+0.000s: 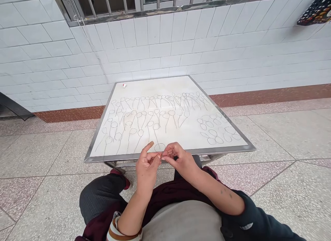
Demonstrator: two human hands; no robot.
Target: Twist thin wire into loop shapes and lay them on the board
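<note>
Over the near edge of a white table [181,141], my left hand [148,163] and my right hand [178,158] meet with fingertips pinched together. Between them they hold a thin dark wire loop [159,146], its round part standing above the fingertips. My left index finger, with a tan wrap at its tip, points up and away from the pinch. Rows of looped wires with long tails [140,133] lie across the left and middle of the table. Several tailless rings [212,133] are grouped at the right.
A small white and red item [124,85] lies at the table's far left corner. A metal rim [222,149] borders the tabletop. Behind stands a white tiled wall [160,58] with a barred window [124,2]. A patterned cloth item [317,11] hangs at the upper right.
</note>
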